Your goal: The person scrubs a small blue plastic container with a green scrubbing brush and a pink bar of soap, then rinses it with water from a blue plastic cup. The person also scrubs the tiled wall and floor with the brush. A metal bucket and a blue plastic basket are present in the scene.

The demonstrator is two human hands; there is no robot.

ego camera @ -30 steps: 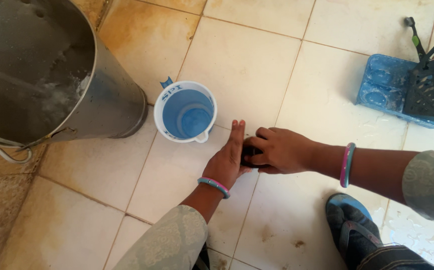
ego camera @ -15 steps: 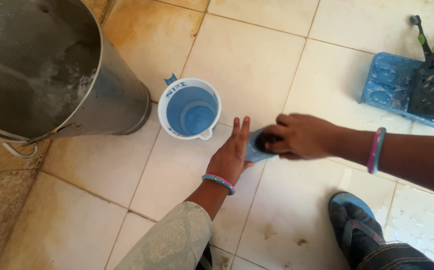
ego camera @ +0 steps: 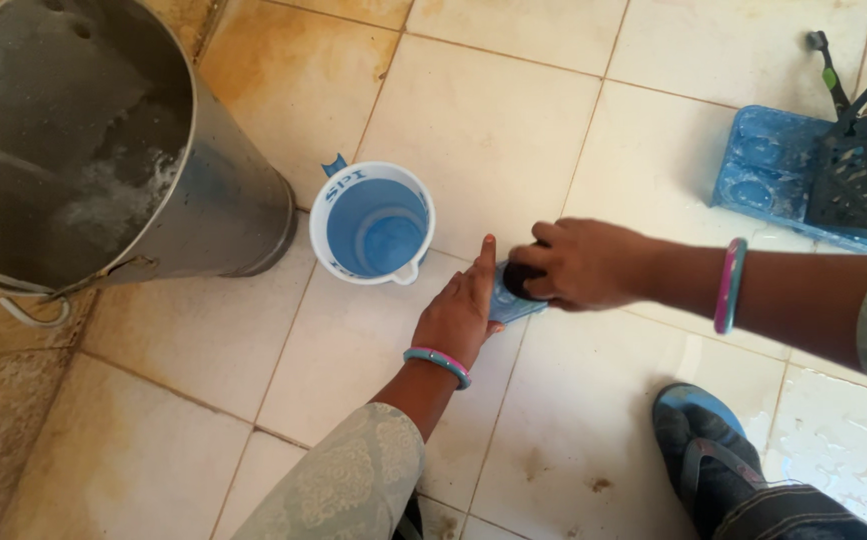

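While my flat left hand (ego camera: pixel 463 318) steadies a small blue piece (ego camera: pixel 509 302), my right hand (ego camera: pixel 578 263) grips a dark scrubber (ego camera: pixel 521 281) on it. Just beyond stands a blue jug (ego camera: pixel 372 224), inside unclear; steel bucket (ego camera: pixel 103 150) holds sudsy water, blue tray (ego camera: pixel 768 165) far right.

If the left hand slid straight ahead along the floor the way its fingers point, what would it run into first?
The left hand points up and slightly right across bare tile. The way looks free as far as the picture shows; the blue-and-white mug sits to the left of that line, though depth is hard to judge.
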